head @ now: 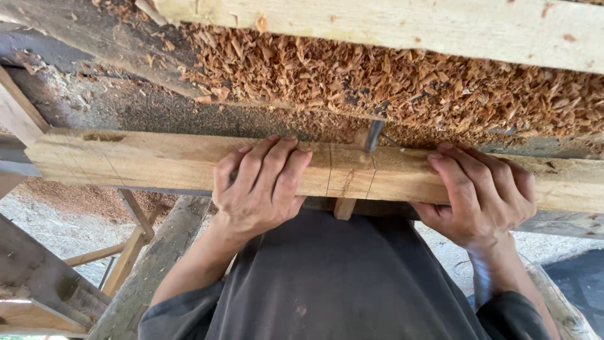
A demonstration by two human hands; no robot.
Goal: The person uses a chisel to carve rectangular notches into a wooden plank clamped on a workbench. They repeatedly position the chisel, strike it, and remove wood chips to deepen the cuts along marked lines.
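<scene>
Grips [261, 186] [481, 192] clasp the beam [157, 164]; palms hidden, metal tool [373, 136] perhaps a chisel.

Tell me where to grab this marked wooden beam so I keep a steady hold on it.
Hold the beam as the hands do: left hand and right hand on either side of the pencil lines, coming from your near side with fingers curled over the flat top. This probably keeps the marks uncovered.
</scene>
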